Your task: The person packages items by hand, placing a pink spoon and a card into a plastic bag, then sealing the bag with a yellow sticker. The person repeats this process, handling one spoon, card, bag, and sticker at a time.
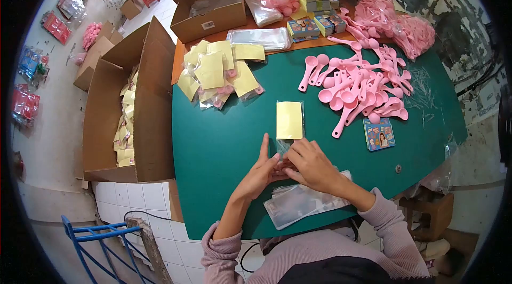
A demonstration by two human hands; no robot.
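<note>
A clear plastic bag with a yellow card in it lies flat on the green table, its near end under my fingers. My left hand points its index finger forward along the bag's left side, while its thumb and other fingers pinch the near end. My right hand bends over the same end from the right, fingers closed on the plastic. Something pink shows between the hands, mostly hidden. Just below them lies a stack of clear empty bags.
Pink measuring spoons are heaped at right, near a small stack of blue printed cards. Filled bags with yellow cards pile up at the back left. An open cardboard box stands left of the green table.
</note>
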